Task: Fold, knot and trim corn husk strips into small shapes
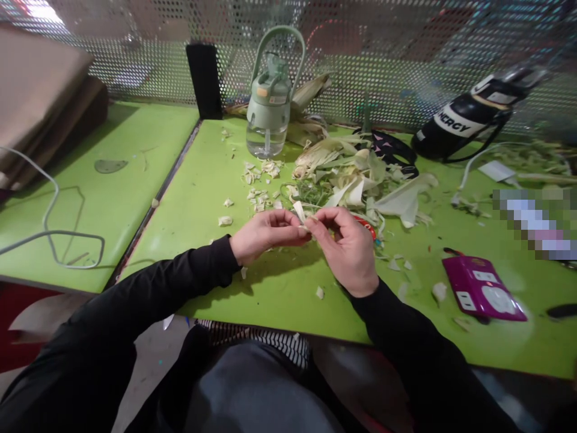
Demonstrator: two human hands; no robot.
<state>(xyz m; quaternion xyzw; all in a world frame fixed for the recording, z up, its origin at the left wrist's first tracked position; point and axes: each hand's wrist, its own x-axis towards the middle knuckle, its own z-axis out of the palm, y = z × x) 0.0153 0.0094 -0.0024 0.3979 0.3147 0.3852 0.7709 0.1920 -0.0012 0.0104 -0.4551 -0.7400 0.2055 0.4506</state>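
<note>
Between my fingertips, above the green table, is a small pale strip of corn husk (299,210). My left hand (270,233) pinches it from the left, thumb and fingers pressed together. From the right, my right hand (345,246) grips the same strip, its thumb and forefinger meeting my left fingertips. Just beyond my hands lies a heap of corn husks (356,174), dry, cream and greenish. Small cut bits of husk (259,197) are scattered left of the heap. A red object (366,227) shows partly behind my right hand.
A pale green water bottle (269,111) stands at the back, and a black bottle (469,117) leans against the perforated metal screen (157,60). At right are a purple power socket (482,287) and a white charger (498,172). Brown cardboard (40,90) and a grey cable (56,192) lie left.
</note>
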